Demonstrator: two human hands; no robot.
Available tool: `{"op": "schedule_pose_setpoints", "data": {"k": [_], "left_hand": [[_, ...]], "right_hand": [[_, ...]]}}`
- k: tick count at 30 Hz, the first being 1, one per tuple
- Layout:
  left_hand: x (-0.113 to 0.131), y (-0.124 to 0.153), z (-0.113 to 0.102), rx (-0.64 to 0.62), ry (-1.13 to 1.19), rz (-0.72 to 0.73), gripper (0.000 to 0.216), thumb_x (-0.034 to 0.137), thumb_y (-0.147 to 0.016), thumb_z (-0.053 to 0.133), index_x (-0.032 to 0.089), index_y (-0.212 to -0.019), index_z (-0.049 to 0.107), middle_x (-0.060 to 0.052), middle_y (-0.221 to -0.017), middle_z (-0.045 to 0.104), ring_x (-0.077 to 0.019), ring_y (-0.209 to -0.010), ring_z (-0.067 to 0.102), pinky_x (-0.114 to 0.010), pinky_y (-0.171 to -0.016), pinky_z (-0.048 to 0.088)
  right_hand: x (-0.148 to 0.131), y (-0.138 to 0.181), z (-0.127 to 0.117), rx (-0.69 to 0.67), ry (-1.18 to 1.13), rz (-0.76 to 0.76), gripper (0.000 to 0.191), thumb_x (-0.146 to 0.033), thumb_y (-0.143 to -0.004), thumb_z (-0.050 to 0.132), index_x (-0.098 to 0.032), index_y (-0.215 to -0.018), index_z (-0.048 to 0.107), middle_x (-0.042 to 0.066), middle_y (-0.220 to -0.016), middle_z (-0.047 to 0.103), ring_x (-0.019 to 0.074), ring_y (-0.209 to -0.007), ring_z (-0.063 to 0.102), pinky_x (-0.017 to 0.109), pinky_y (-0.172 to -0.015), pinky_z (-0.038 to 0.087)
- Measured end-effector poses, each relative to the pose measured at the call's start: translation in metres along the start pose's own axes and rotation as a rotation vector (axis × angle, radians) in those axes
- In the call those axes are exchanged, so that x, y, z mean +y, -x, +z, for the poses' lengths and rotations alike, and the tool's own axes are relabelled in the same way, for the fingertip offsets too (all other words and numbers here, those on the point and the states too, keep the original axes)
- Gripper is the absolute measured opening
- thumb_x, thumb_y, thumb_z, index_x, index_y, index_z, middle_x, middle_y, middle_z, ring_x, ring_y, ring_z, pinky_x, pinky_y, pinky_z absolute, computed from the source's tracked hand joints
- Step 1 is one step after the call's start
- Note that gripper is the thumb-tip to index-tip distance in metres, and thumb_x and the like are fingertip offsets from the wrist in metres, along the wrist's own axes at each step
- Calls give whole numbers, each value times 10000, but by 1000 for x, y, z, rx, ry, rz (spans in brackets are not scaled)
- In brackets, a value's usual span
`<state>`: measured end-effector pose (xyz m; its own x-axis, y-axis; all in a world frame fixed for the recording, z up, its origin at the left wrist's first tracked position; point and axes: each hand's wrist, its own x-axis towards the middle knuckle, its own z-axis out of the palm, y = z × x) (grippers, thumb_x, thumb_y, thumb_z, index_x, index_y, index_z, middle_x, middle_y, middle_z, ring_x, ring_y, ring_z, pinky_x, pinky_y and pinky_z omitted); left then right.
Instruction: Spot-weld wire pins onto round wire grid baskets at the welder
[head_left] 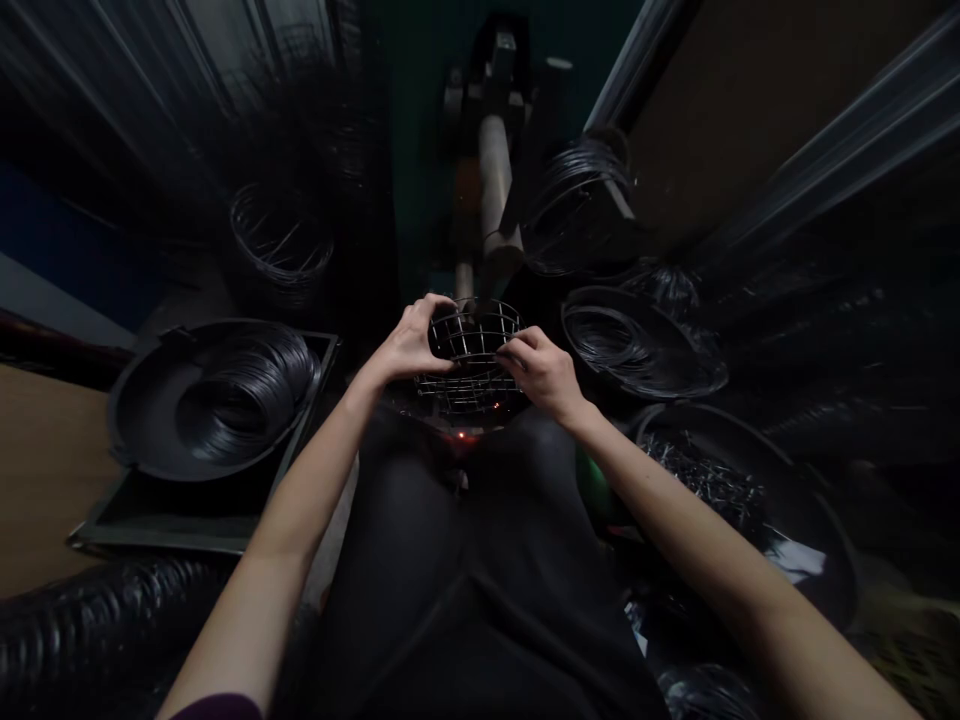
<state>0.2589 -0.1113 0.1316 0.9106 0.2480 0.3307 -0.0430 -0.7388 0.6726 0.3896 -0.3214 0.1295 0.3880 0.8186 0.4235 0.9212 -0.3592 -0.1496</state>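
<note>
A small round wire basket frame made of thin rings and upright wires sits at the centre of the view, above my dark-trousered knees. My left hand grips its left rim with curled fingers. My right hand pinches the right rim, fingers closed on the wire. A small red-orange glow shows just under the basket. Behind it a pale cylindrical machine arm points down towards the basket.
A dark round pan holding stacked wire rings sits on a tray at the left. More wire ring coils lie at the right and hang behind. A pan of short cut wires is at the lower right.
</note>
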Motion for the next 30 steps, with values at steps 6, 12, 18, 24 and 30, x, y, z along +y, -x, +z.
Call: {"op": "schedule_pose_setpoints", "data": {"k": [6, 12, 18, 24, 30], "left_hand": [[-21, -19, 0, 34, 58, -25, 734, 215, -535, 817, 180, -1192, 493, -83, -1211, 563, -299, -1137, 541, -466, -1024, 445], [-33, -27, 3, 48, 164, 2, 770, 244, -531, 847, 176, -1203, 476, -112, -1227, 561, -302, -1172, 547, -476, -1055, 437], [-37, -51, -6, 1, 166, -31, 801, 265, -512, 862, 167, -1209, 480, -107, -1200, 570, -342, -1223, 531, -520, -1092, 403], [-65, -29, 4, 46, 271, -66, 1163, 409, -513, 915, 218, -1470, 284, -184, -1535, 311, -389, -1469, 271, -563, -1216, 208], [-93, 24, 33, 54, 573, -349, 1313, 520, -550, 895, 310, -1534, 52, -228, -1575, 210, -397, -1514, 180, -636, -1176, 236]], "right_hand": [[5, -27, 5, 15, -75, 48, 134, -306, -911, 632, -214, -918, 729, 39, -928, 647, 121, -721, 575, 223, -578, 374], [10, -32, 6, 20, -116, 97, 150, -339, -906, 635, -217, -910, 721, 31, -896, 646, 142, -747, 583, 237, -575, 346], [9, -57, 10, -1, -114, 197, 127, -342, -869, 660, -234, -888, 723, 16, -871, 653, 143, -717, 578, 239, -555, 324], [54, 17, -24, 120, -290, 184, 297, -422, -886, 609, -237, -1098, 705, 59, -1029, 707, 205, -918, 657, 329, -849, 504], [149, 196, -36, -265, 125, 1104, 324, -337, -808, 522, -157, -1014, 696, 196, -1048, 715, 344, -1054, 674, 465, -942, 520]]}}
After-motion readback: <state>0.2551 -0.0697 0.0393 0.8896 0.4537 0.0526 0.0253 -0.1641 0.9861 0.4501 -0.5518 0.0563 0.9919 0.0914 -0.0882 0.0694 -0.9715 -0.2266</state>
